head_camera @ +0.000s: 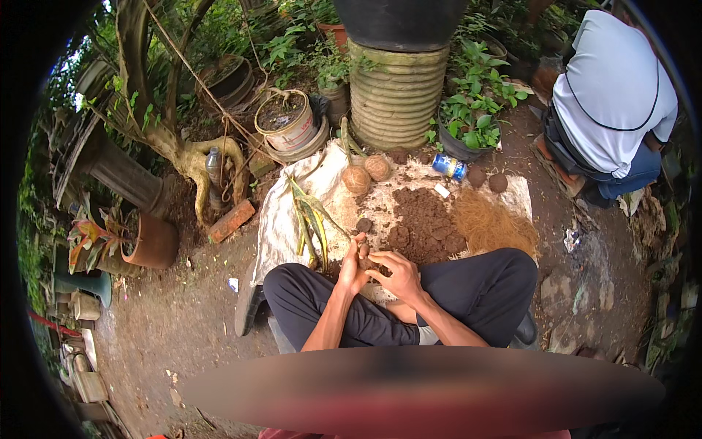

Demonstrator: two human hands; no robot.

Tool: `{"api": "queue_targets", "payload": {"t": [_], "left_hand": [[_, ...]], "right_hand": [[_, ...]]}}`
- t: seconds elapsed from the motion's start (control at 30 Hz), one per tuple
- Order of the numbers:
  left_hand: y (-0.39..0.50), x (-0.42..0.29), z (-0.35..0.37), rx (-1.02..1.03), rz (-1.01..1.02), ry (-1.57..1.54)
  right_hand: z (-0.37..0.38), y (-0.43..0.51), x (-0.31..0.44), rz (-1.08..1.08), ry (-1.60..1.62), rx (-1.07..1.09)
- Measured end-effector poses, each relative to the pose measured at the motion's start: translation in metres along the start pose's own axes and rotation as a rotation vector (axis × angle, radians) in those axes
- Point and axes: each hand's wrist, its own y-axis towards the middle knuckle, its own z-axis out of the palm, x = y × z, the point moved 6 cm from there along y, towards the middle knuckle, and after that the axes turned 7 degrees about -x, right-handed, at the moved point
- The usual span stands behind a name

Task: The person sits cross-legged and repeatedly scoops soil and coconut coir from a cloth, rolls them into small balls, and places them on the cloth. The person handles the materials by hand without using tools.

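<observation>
Both hands are close together over the near edge of a pale woven sack (274, 219). My left hand (351, 267) is shut around a clump of dark soil (366, 262) at the base of a long green leaf (324, 213). My right hand (396, 274) has its fingertips against the same clump. Just beyond them lies a small dark soil ball (363, 224). Loose snake plant leaves (312, 225) rest to the left. Ahead is a heap of brown soil (425, 222), with orange-brown fibre (493, 222) beside it. Two fibre-wrapped balls (356, 180) touch farther back.
A blue drink can (449, 167), a white piece (442, 190) and two dark soil balls (498, 183) lie at the sack's far right. Behind stand a ribbed pedestal (398, 99) and potted plants (469, 140). A brick (232, 221) lies left. Another person (614, 93) sits at the right.
</observation>
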Motion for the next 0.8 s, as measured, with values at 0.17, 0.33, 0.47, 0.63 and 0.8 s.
{"api": "queue_targets", "payload": {"t": [0.17,0.33,0.47,0.63,0.8], "left_hand": [[-0.0003,0.0005,-0.0029,-0.056,0.023,-0.006],[-0.0016,-0.0035,0.002,-0.047,0.075,0.113],[-0.0013,-0.0024,0.0008,-0.044,0.075,0.13],[0.0012,-0.0006,-0.0015,-0.044,0.131,0.197],[0.002,0.0011,-0.0045,-0.029,0.141,0.282]], "right_hand": [[0.0008,0.0008,-0.0006,-0.019,0.002,-0.034],[0.0028,-0.0031,-0.0016,0.119,-0.038,0.05],[0.0033,-0.0028,-0.0003,0.114,0.005,0.008],[0.0055,-0.0044,-0.0078,0.134,-0.013,0.027],[0.0042,-0.0046,-0.0055,0.089,-0.007,-0.01]]}}
